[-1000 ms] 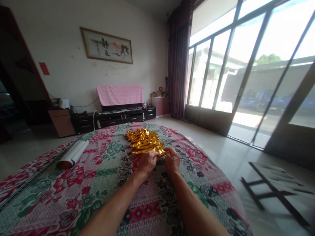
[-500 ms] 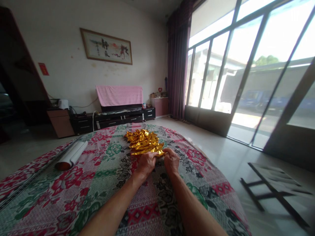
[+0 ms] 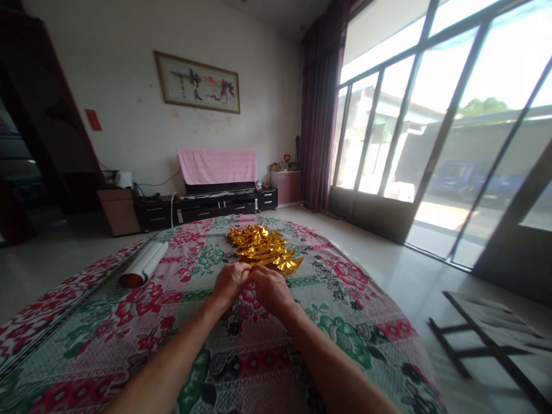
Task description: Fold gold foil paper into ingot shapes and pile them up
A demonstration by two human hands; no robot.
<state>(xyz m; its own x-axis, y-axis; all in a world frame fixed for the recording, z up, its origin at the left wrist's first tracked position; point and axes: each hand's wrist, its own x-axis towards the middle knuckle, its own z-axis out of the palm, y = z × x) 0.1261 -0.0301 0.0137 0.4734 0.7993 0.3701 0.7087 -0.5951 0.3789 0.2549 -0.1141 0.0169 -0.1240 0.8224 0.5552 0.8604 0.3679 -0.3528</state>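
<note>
Clearly, the left hand [image 3: 231,283] and right hand [image 3: 271,288] are touching, curled; whether they're pinching the gold foil [image 3: 261,247] isn't showing. Probably light and tearable, it's calling for edge grips.

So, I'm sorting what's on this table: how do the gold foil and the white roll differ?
The gold foil is shiny, with jagged, crumpled folds; the white roll is a smooth tube with a brownish near end. The gold foil lies right by the right hand, while the white roll lies apart, to the left of the left hand. Both rest on the floral tablecloth.
</note>
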